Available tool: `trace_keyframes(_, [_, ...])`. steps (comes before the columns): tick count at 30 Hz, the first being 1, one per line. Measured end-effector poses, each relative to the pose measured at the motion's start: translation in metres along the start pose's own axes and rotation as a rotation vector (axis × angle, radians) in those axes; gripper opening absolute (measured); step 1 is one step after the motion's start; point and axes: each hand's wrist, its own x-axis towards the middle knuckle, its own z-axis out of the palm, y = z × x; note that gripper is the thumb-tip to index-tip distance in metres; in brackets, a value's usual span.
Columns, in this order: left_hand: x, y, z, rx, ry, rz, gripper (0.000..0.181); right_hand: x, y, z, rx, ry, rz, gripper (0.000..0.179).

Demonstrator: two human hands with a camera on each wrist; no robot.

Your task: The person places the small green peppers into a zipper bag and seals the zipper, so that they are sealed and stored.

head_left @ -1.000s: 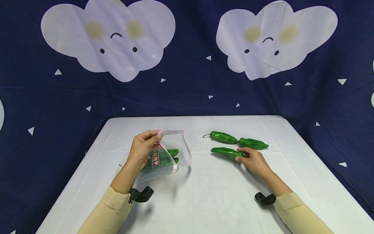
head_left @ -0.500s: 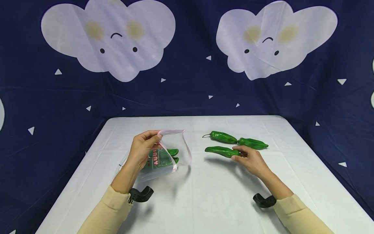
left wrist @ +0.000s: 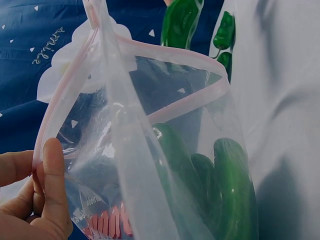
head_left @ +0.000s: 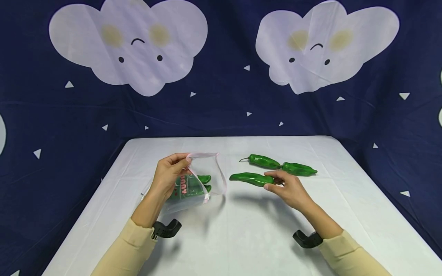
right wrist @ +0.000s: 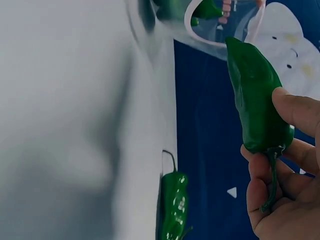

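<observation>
My left hand pinches the pink-edged rim of a clear zip bag, whose mouth gapes toward the right. Inside the bag lie several green peppers, seen through the plastic in the left wrist view. In my right hand is a green pepper, gripped near its stem end between thumb and fingers. Its tip points left, a short way from the bag's mouth, and it hangs above the table. The stem trails down by the palm in the right wrist view.
Behind the right hand, two more green peppers, one on the left and one on the right, lie end to end on the white-covered table. A dark blue cloth with cloud prints hangs at the table's far edge.
My right hand has lifted the green pepper off the table and carried it left toward the bag's mouth. The left hand and the bag have stayed in place.
</observation>
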Motion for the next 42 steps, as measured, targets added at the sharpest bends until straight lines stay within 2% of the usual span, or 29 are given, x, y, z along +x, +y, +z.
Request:
trace_keyframes(19, [0.000, 0.000, 0.000, -0.003, -0.010, -0.003, 0.030, 0.012, -0.033, 0.031, -0.002, -0.033, -0.062, 0.038])
trace_keyframes(25, [0.000, 0.000, 0.001, -0.011, -0.008, -0.001, 0.030, 0.017, -0.040, 0.040, -0.021, -0.020, -0.084, 0.037])
trace_keyframes(42, [-0.001, 0.001, 0.002, -0.007, -0.004, -0.014, 0.030, 0.028, -0.057, 0.055, -0.030, -0.025, -0.115, 0.036])
